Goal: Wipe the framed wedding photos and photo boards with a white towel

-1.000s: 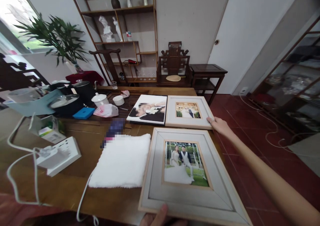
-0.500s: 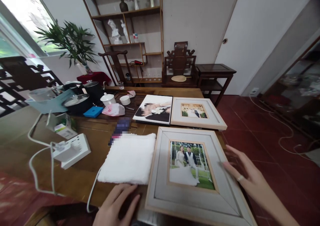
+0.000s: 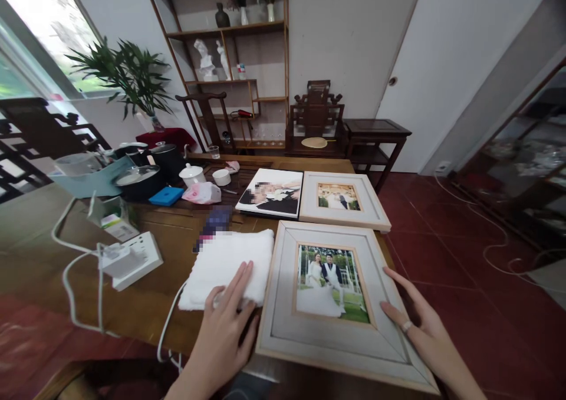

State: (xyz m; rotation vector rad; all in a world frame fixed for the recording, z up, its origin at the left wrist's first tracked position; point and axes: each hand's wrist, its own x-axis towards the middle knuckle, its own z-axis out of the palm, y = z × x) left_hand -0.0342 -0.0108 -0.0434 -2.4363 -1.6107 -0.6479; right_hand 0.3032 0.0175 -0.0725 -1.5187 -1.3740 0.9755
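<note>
Resting on the white pad (image 3: pixel 221 258), just left of the near frame (image 3: pixel 331 282), the left hand (image 3: pixel 226 322) has two fingers together, thumb apart; the right hand (image 3: pixel 421 323) is spread at that frame's right edge; beyond it, there's a second frame (image 3: pixel 345 197).

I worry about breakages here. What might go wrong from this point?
The larger front frame lies near the table's right edge; a pull from the right hand at its side might tip it off. The white cord loops close to the forearm of the left hand, so it could get snagged.
</note>
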